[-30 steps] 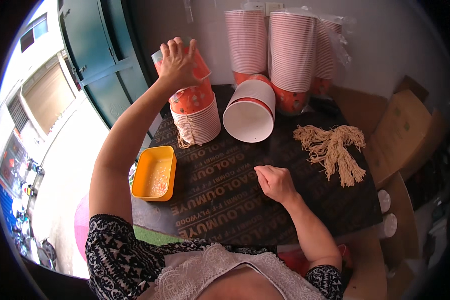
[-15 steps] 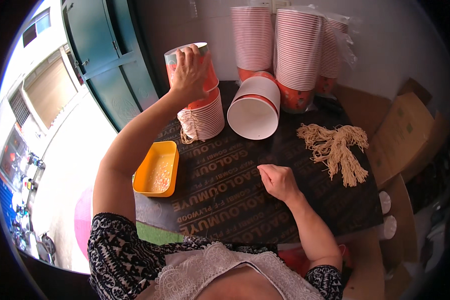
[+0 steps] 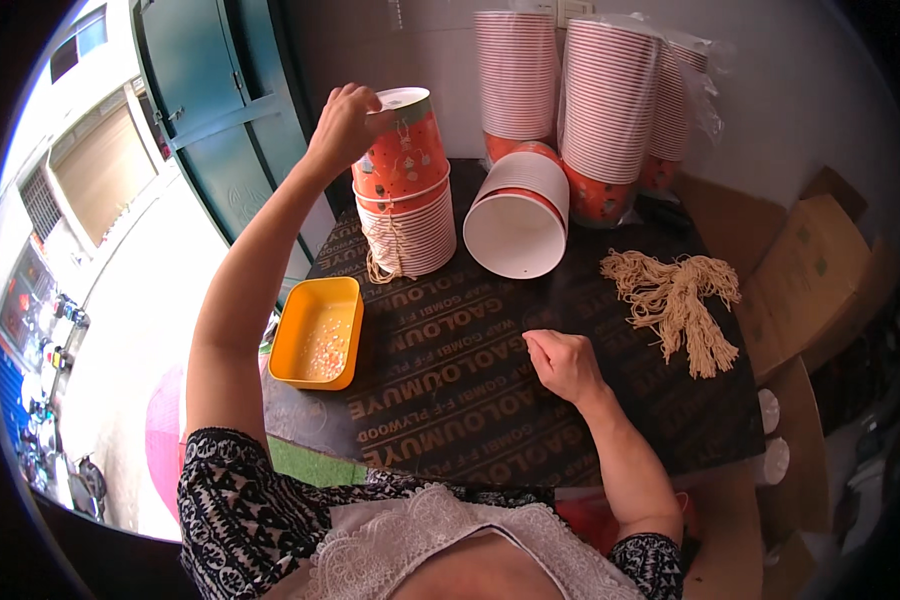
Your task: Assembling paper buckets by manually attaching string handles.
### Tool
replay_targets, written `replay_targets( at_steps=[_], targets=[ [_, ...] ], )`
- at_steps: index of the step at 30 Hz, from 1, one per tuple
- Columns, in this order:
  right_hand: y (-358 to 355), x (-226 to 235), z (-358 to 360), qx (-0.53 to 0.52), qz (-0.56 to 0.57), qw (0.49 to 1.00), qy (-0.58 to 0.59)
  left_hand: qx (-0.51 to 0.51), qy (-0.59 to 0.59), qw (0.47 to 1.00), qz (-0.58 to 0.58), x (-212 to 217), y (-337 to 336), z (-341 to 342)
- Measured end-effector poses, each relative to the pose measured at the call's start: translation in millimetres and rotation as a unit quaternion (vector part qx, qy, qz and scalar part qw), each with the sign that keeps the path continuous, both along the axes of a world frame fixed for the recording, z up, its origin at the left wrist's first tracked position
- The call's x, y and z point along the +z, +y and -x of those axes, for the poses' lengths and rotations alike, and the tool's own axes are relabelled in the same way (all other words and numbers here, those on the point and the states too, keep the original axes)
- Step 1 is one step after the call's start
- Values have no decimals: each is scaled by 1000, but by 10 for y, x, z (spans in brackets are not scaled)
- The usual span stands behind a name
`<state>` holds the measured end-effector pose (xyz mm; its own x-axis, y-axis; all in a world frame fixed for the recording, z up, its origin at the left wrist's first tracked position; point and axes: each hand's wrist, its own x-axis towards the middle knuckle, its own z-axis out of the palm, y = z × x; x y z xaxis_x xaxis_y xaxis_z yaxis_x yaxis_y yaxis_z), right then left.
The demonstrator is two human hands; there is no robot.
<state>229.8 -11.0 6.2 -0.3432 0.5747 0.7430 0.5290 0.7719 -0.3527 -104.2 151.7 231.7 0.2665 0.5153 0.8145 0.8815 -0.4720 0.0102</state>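
My left hand point(image 3: 348, 128) is at the top left of a stack of nested paper buckets, its fingers bent and its thumb by the top bucket. That orange printed paper bucket point(image 3: 405, 155) stands upside down, base up, over white rims point(image 3: 415, 240). A beige cord point(image 3: 382, 250) hangs down the stack's side. My right hand point(image 3: 565, 365) is closed in a fist above the dark tabletop; whatever is in it, if anything, is hidden. Between my hands, farther back, other nested buckets point(image 3: 520, 230) lie on their side, the white mouth toward me.
A yellow tray point(image 3: 282, 345) with small pale bits sits at the table's left. Beige cords point(image 3: 675, 300) lie bundled at the right. Tall plastic-wrapped bucket stacks point(image 3: 610, 110) stand at the back wall. Cardboard boxes point(image 3: 805, 270) are beyond the table's right edge. A teal door point(image 3: 195, 70) is at left.
My left hand has shifted left, from across the top bucket's front to its upper left edge, uncovering the print. My right hand keeps its fist over the table. The view has shifted slightly.
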Motion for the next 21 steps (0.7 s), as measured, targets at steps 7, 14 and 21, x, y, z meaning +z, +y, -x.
replay_targets(
  at_steps=[7, 14, 21],
  targets=[
    [27, -60, -9, -5, 14, 1000, -20, -35, -2, 996, 88, 24, 18, 166],
    [22, -49, -2, -6, 28, 1000, -14, -77, 6, 987, 142, 136, 86, 273],
    [26, -83, -16, -5, 64, 998, -24, -127, 81, 974, 168, 288, 174, 265]
  ],
)
